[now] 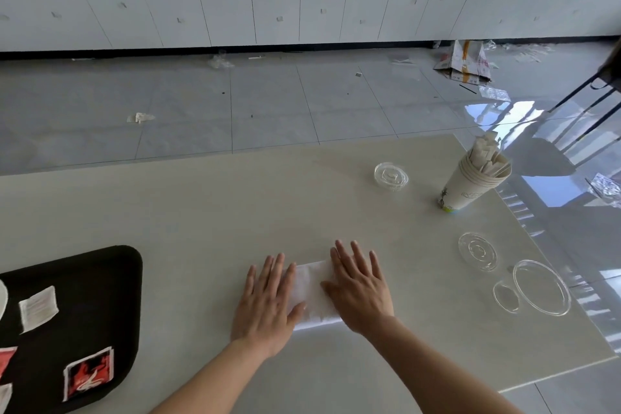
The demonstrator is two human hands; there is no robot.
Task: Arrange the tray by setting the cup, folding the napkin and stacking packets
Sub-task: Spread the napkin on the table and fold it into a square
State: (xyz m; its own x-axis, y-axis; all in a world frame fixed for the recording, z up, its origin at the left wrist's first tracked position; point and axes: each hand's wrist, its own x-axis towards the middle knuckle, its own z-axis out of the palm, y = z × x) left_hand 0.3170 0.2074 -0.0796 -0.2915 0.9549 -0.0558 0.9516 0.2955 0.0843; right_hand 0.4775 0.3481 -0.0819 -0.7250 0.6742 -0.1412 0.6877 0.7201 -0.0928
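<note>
A white napkin point(311, 292), folded into a narrow strip, lies on the beige table. My left hand point(268, 302) presses flat on its left part, and my right hand point(359, 292) presses flat on its right part, fingers spread. A black tray point(111, 282) sits at the left edge. On it lie a white packet point(37, 307), a red and black packet point(89, 373) and parts of other packets cut off by the frame. A stack of paper cups point(470, 185) holding wrapped sticks stands at the far right.
Clear plastic lids lie on the right side of the table: one point(390, 176) near the cups, one point(478, 250) nearer, then a small one point(505, 296) and a large one point(541, 286). The table's right edge runs past them. Litter dots the floor beyond.
</note>
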